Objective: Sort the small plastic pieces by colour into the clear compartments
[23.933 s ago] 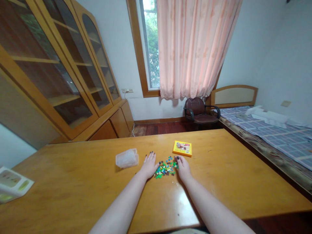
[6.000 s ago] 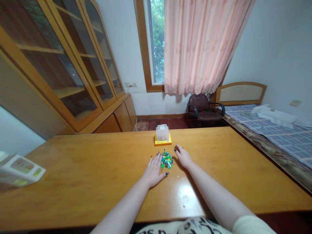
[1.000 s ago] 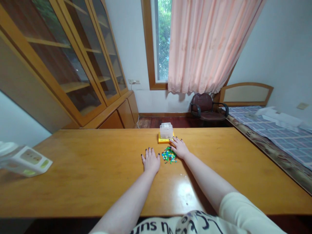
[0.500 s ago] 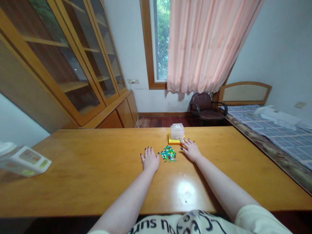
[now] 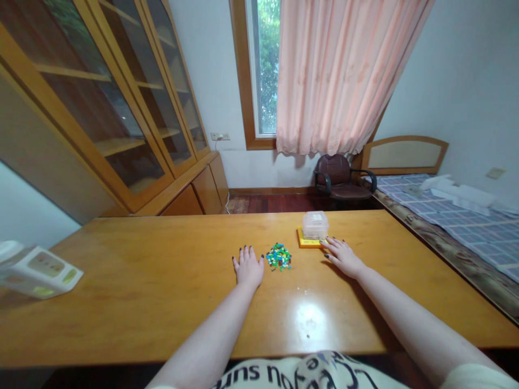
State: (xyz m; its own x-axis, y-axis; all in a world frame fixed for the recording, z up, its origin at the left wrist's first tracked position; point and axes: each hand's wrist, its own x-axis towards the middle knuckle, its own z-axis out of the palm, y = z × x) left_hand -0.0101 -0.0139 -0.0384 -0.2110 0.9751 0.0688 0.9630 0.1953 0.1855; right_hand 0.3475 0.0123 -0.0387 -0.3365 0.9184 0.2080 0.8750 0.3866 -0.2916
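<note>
A small heap of tiny bricks (image 5: 279,256) in green, blue, white and brown lies on the wooden table. My left hand (image 5: 248,268) rests flat just left of the heap, fingers spread and holding nothing. To the right, my right hand (image 5: 343,256) is open, its fingertips at the front right edge of a flat yellow box or booklet (image 5: 310,243). On top of that yellow thing sits a stack of clear plastic boxes (image 5: 315,225). Whether the right fingertips press on the yellow edge or only lie beside it is hard to see.
At the table's (image 5: 170,281) left end a white, clear-sided container (image 5: 44,270) lies tilted. Beyond the far edge stand a glass-fronted cabinet (image 5: 162,102) and a dark red armchair (image 5: 344,178). A bed (image 5: 454,200) is on the right.
The yellow thing and the clear boxes on it have slid right, away from the brick heap, together with my right hand. My left hand stays in place.
</note>
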